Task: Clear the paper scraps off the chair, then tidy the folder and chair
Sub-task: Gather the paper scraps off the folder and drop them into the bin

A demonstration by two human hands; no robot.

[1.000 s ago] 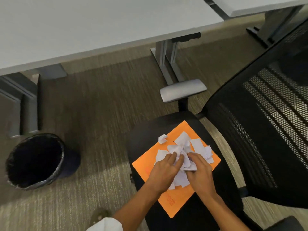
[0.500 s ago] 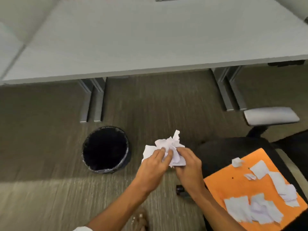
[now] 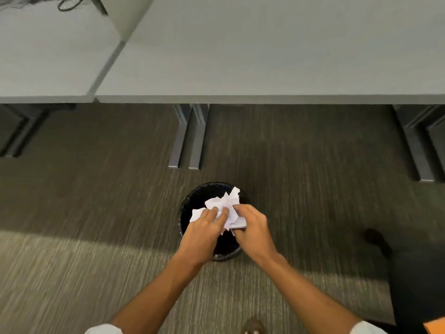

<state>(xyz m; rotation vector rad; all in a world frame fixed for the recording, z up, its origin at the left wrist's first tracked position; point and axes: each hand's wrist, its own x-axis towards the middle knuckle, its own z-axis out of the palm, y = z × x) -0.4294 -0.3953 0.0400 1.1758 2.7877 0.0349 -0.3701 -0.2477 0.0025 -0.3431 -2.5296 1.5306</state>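
Left hand point(image 3: 203, 229): fingers curled over the near-left side of the paper scraps point(image 3: 222, 208), pressing them toward the other hand.

Right hand point(image 3: 251, 226): fingers and thumb closed round the right side of the same wad; a flat edge of paper sticks out beneath it.

Paper scraps: one loose crumpled bundle, held between your two hands directly above the mouth of the bin point(image 3: 192, 203). Several torn corners stand up free at the far side.

Bin: black, round, lined, standing on the carpet point(image 3: 96, 213) in front of the bench point(image 3: 265, 56).

Folder point(image 3: 437, 327): only an orange corner shows at the lower right edge, by the dark chair point(image 3: 419, 273) (any scraps left on it cannot be seen from here).

Handling note: lower the bundle closer to the rim before you let go, since light torn pieces probably flutter sideways. Part both hands together, not one after the other, so the wad falls as one mass. Spread your fingers fully and check that no piece clings to a palm. Judged stage: first handful about to be dropped; folder and chair yet to be tidied.
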